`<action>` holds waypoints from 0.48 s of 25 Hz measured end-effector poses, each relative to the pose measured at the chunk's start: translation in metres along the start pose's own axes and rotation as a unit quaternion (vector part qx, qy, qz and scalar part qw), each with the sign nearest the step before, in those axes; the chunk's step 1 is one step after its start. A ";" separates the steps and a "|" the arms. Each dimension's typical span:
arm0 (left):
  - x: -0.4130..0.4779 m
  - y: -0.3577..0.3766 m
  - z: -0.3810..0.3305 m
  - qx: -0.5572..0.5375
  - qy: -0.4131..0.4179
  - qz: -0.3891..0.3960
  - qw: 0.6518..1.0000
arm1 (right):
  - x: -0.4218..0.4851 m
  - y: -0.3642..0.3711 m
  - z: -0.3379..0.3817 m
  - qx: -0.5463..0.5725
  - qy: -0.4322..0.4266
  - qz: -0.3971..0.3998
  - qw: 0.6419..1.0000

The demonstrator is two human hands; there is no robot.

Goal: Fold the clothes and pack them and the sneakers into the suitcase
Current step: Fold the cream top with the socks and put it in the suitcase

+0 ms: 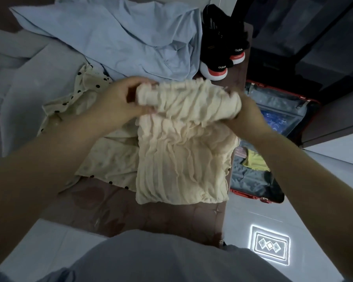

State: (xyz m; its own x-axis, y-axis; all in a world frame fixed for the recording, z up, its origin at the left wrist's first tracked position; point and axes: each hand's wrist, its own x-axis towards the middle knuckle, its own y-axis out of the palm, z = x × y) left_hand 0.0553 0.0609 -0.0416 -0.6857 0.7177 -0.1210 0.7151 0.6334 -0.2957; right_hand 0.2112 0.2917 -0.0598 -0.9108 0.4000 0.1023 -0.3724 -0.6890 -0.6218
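Both hands grip rolled top edge of cream ribbed garment (pixel 181 159): left hand (pixel 118 100) fingers curled around roll's left end, right hand (pixel 247 112) clamped on right end. Sneakers (pixel 222 43) beyond fingertips; suitcase (pixel 273 110) open just right of right hand.

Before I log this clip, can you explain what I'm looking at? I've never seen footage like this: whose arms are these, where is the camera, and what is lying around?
There is no machine here. A person wears one wide-angle camera on the head, looking down, so the two bare arms are their own. The left hand and right hand each have a grip on one end of a cream ribbed garment, rolling or folding its far edge over. It lies on a dark bed surface, over a cream polka-dot garment. Behind them lies a crumpled light blue garment, and beside that a pair of black sneakers with white and red soles. On the floor to the right, an open red suitcase already holds something yellow.
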 end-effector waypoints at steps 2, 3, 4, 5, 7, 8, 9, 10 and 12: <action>-0.044 0.004 0.005 0.099 0.085 0.062 0.989 | -0.039 0.001 -0.007 -0.116 -0.201 -0.013 0.973; -0.062 0.009 0.015 0.194 0.158 0.093 0.964 | -0.060 0.006 -0.017 -0.170 -0.269 0.002 0.948; -0.079 0.013 0.031 0.297 0.231 0.129 0.918 | -0.082 0.012 -0.027 -0.215 -0.310 0.021 0.926; -0.093 0.019 0.049 0.374 0.282 0.156 0.869 | -0.103 0.019 -0.040 -0.252 -0.329 0.043 0.909; -0.118 0.031 0.077 0.456 0.316 0.172 0.814 | -0.143 0.033 -0.058 -0.314 -0.318 0.108 0.888; -0.128 0.036 0.088 0.475 0.320 0.177 0.800 | -0.158 0.038 -0.061 -0.332 -0.294 0.137 0.886; -0.135 0.037 0.097 0.484 0.321 0.177 0.795 | -0.167 0.041 -0.059 -0.320 -0.251 0.150 0.901; -0.140 0.037 0.102 0.481 0.327 0.174 0.795 | -0.171 0.042 -0.050 -0.281 -0.190 0.143 0.930; -0.143 0.034 0.097 0.434 0.324 0.137 0.830 | -0.169 0.044 -0.023 -0.168 -0.086 0.068 0.980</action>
State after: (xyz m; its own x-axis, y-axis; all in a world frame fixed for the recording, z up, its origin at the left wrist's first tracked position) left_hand 0.1647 -0.0482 -0.1264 -0.0954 0.9833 0.1551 0.2730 0.1757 -0.9458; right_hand 0.3526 0.2077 -0.1221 -0.9751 0.1911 0.1128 -0.1930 -0.4795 -0.8561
